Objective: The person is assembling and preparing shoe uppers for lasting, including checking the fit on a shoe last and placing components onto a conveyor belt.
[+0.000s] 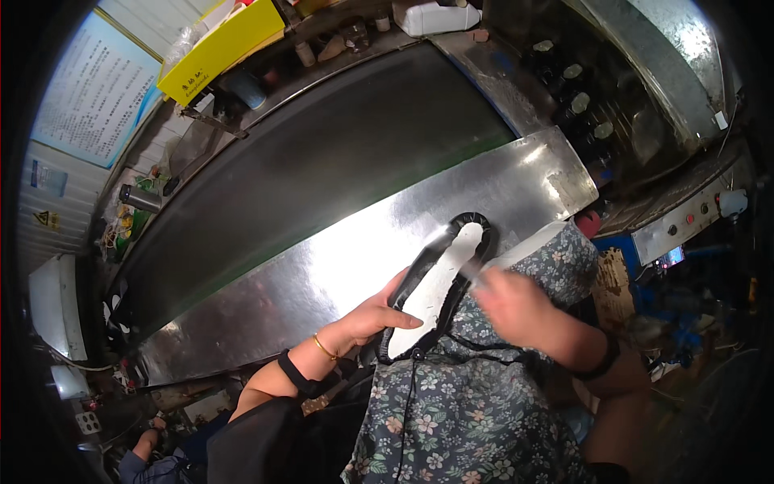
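Observation:
A black shoe upper [418, 289] lies sole side up over my lap, with a white insole [438, 290] inside its gathered black edge. My left hand [377, 316] grips the near left side of the shoe, its thumb resting on the white insole. At the shoe's right edge, my right hand [516, 308] is closed and smeared by motion. A blurred greyish tool [474, 276] sticks out from its fingers toward the shoe; its kind is not clear. A floral apron [451, 411] covers my lap beneath the shoe.
Ahead runs a dark conveyor belt [322, 153] with a shiny metal ledge [355, 242] along its near side. A yellow box [222, 52] and a white jug [435, 18] stand beyond it. A control panel [685, 222] is at right. Another person's hand [149, 436] shows at lower left.

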The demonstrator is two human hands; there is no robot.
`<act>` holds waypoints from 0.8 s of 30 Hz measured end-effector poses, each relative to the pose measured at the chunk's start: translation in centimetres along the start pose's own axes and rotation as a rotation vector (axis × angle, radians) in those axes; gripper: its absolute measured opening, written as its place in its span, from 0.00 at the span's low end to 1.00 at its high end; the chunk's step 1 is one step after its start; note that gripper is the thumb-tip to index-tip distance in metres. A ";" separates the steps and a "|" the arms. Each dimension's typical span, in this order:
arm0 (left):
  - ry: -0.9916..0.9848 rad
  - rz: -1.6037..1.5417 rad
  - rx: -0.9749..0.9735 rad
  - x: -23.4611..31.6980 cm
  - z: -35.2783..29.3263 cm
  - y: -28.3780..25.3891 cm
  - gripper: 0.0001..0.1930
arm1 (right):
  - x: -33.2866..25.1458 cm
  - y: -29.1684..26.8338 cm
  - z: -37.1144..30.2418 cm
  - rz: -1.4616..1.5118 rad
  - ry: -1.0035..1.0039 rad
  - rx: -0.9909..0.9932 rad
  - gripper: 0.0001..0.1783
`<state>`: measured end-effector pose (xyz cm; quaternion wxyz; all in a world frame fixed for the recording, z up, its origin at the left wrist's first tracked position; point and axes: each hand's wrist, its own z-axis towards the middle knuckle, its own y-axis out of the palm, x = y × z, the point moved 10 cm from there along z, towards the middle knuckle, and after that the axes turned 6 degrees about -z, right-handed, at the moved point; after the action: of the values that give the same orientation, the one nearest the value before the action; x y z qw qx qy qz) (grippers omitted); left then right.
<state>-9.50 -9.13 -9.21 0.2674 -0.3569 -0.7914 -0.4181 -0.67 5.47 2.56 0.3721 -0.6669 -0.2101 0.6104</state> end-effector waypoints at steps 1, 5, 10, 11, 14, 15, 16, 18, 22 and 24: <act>0.001 0.007 -0.002 -0.2 0.1 -0.1 0.50 | 2.5 4.6 -0.4 -0.049 0.174 -0.362 0.19; -0.059 -0.011 0.010 -0.6 -0.3 -0.5 0.51 | 2.7 1.7 0.8 0.082 0.164 -0.391 0.22; -0.062 -0.003 0.007 -0.8 -0.2 0.3 0.51 | 7.8 3.1 0.2 0.217 0.214 -0.028 0.25; -0.058 0.003 0.004 -0.7 0.0 0.3 0.51 | 10.4 5.7 -0.4 0.207 0.368 -0.233 0.25; -0.082 0.020 0.063 -1.0 -0.6 -1.1 0.51 | 9.4 2.9 1.0 0.389 0.540 -0.452 0.23; -0.083 -0.042 0.066 -1.1 -1.0 -0.9 0.51 | 9.4 1.3 1.8 0.395 0.498 -0.339 0.22; -0.082 -0.100 0.061 -1.1 -1.0 -0.4 0.51 | 10.0 1.3 2.2 0.396 0.500 -0.328 0.22; -0.082 -0.101 0.054 -1.0 -1.3 0.4 0.51 | 12.2 -3.3 4.3 -0.144 0.348 0.221 0.22; 0.039 0.110 0.077 0.6 -0.6 0.2 0.54 | 20.1 1.8 6.9 -0.575 0.307 -0.103 0.27; 0.184 0.287 0.025 3.7 -1.0 1.6 0.56 | 17.9 -1.1 7.1 -0.426 0.320 -0.007 0.30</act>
<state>-10.33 -8.07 -5.25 0.4002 -0.4233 -0.7095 -0.3966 -4.33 21.04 -8.25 0.5182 -0.6970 -0.2863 0.4045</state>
